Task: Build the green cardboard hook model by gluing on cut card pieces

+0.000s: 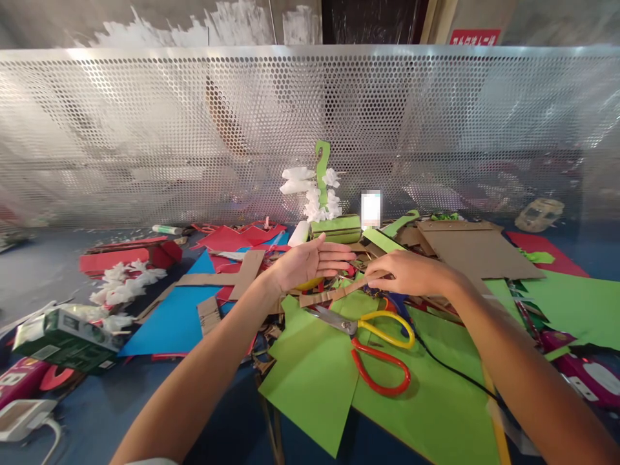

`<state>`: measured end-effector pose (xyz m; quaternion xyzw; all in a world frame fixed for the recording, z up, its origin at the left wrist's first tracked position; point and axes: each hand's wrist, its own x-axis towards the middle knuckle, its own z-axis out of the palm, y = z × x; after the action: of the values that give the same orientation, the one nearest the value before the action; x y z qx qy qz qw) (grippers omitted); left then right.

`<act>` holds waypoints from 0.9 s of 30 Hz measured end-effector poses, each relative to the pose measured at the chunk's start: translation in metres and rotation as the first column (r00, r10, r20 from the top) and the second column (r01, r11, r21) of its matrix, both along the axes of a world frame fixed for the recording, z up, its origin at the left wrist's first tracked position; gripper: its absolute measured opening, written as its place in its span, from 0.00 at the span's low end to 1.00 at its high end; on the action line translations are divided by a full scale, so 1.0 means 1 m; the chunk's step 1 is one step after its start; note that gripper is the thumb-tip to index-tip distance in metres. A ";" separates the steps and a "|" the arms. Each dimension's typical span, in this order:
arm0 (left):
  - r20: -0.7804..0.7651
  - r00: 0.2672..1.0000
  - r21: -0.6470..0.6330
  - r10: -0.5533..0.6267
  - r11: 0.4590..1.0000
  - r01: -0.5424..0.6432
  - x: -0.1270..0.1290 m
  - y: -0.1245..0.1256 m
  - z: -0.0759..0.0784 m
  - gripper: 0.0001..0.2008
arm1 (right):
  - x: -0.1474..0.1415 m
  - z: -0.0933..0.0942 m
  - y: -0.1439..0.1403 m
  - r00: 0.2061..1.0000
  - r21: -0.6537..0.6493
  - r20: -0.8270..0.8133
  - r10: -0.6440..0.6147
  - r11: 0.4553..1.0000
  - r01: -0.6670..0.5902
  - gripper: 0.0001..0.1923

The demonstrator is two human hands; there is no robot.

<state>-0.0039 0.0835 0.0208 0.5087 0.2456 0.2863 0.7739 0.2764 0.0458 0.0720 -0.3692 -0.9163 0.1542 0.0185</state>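
My right hand point(411, 272) pinches one end of a narrow brown cardboard strip point(329, 295) that lies slanted over the green paper sheets point(314, 381). My left hand point(310, 260) hovers open, palm up and fingers stretched, just above the strip's middle, holding nothing. Scissors with one yellow and one red handle point(378, 342) lie shut on the green paper below both hands. Behind the hands stands a green cardboard model point(334, 226) with a green upright and white tissue tufts point(314, 190).
Blue paper point(174, 316), red paper pieces point(232, 239) and a red box point(130, 258) lie left. Brown cardboard point(475, 248) and more green sheets point(576, 303) lie right. A green carton point(68, 339), white tissue flowers point(121, 284) and a black cable point(450, 368) are nearby. A perforated metal panel point(145, 129) closes the back.
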 end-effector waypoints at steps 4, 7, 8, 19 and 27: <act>0.033 0.999 0.008 -0.017 1.000 0.017 0.002 -0.001 0.001 0.31 | 0.006 0.001 0.001 1.000 -0.016 -0.017 -0.026 1.000 0.026 0.16; 0.034 0.999 0.030 -0.007 1.000 0.006 0.004 -0.003 0.002 0.32 | 0.008 0.002 0.001 0.999 -0.036 -0.032 -0.041 0.999 0.040 0.18; 0.030 1.000 0.038 -0.005 0.999 0.004 0.004 -0.004 0.003 0.32 | 0.009 0.002 0.001 0.999 -0.039 -0.034 -0.043 0.998 0.042 0.18; -0.444 0.780 0.738 0.441 0.674 0.039 0.006 0.000 -0.012 0.18 | 0.028 0.004 0.011 0.983 0.076 -0.024 -0.183 0.980 0.184 0.18; -0.427 0.798 0.729 0.425 0.684 0.026 0.026 0.006 -0.017 0.25 | 0.032 -0.009 0.023 0.980 0.152 -0.122 -0.160 0.972 0.178 0.19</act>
<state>0.0217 0.0891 0.0034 0.7930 0.3920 0.2803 0.3728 0.3084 0.0688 0.0625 -0.4342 -0.8886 0.0970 0.1113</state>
